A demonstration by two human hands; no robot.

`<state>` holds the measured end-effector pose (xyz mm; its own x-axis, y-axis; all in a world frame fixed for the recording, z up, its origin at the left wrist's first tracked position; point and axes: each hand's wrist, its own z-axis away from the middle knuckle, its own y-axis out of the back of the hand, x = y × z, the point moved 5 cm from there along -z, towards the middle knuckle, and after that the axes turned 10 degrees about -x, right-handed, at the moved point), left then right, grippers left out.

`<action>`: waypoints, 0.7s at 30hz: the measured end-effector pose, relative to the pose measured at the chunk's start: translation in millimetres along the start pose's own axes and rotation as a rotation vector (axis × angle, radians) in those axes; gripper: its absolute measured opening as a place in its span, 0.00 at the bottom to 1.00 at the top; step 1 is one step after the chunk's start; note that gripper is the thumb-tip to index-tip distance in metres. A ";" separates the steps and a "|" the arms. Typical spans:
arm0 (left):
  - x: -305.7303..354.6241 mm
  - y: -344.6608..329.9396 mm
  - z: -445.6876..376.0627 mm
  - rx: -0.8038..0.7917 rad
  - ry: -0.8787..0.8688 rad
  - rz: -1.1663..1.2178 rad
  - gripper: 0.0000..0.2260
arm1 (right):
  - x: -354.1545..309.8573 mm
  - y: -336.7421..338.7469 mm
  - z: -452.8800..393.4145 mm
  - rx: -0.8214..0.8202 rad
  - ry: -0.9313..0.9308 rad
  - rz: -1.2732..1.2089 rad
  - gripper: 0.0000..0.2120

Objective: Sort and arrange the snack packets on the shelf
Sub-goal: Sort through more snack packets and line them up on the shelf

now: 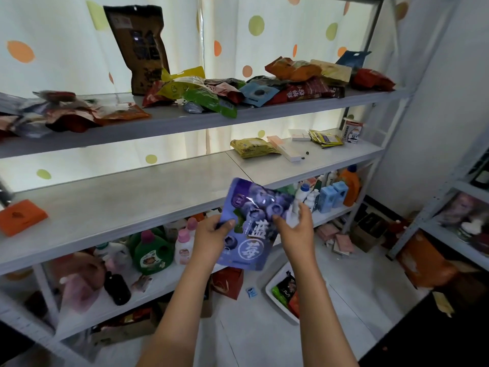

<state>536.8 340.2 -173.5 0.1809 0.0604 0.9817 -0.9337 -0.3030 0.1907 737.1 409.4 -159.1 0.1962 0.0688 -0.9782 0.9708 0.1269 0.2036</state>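
Blueberry packet: a purple pouch (251, 223) printed with blueberries and large white characters, held upright and slightly tilted in front of the middle shelf's front edge, in the air and not resting on any board.
Left hand: the left hand (211, 235) grips the packet's left edge, thumb curled over the printed front, fingers behind it.
Right hand: the right hand (297, 226) pinches the packet's right edge, thumb on the front; the other fingers are spread at the side, and how far they wrap behind is hard to tell.
Packet relative to grip: the pouch spans between the two hands, its top rising above both and its bottom corner hanging below them.
Top shelf: the top shelf (169, 121) carries a loose heap of snack packets (238, 90) across the middle and right, another cluster at the far left, and a tall brown bag (144, 49) standing upright against the dotted curtain.
Middle shelf: the middle shelf (119, 202) is mostly bare just behind the packet; an orange box (21, 217) lies at its left end, a yellow packet (251, 147) and small boxes toward the right.
Lower shelf: detergent and lotion bottles (158, 247) crowd the board behind the left forearm.
Floor: a white bin (280, 300) holding more packets sits below the right forearm.
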 end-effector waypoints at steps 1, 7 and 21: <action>-0.6 -0.1 2.8 0.032 0.022 0.071 0.05 | 5.5 -3.9 0.5 -0.055 -0.062 -0.085 0.31; -7.4 -5.0 6.9 0.127 0.073 0.267 0.06 | 35.3 -29.8 0.9 -0.289 -0.214 -0.351 0.05; 34.9 -53.5 -9.1 0.007 -0.053 0.078 0.12 | 7.2 -35.5 5.0 -0.242 -0.081 -0.423 0.05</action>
<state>590.2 367.2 -149.5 0.1244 -0.0142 0.9921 -0.9434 -0.3116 0.1139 704.8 400.4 -173.5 -0.1892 -0.1144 -0.9753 0.9094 0.3543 -0.2179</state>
